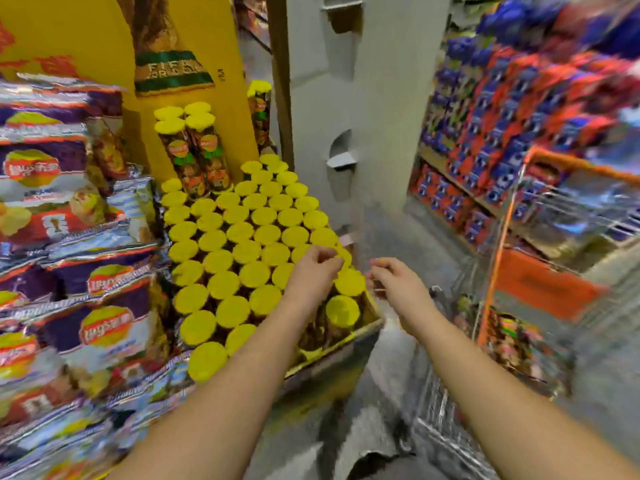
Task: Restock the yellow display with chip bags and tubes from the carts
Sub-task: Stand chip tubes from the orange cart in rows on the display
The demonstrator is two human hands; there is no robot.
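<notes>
The yellow display [194, 46] holds a tray [332, 351] packed with several yellow-lidded chip tubes [242, 251]; a few more tubes [190, 150] stand stacked on top at the back. Purple and white chip bags [45, 181] fill the shelves on the left. My left hand [317, 271] reaches over the tray's right side, its fingers curled round the lid of a tube [344, 256] at the edge. My right hand [394, 280] hovers just right of the tray beside another edge tube [349, 282], fingers curled; blur hides whether it holds anything.
An orange-framed wire cart [540, 278] with snack packs stands on the right, and another cart's wire basket [446, 420] is below my right arm. A grey cardboard stand [367, 109] rises behind the tray. Shelves of blue and red packs [502, 116] line the far right.
</notes>
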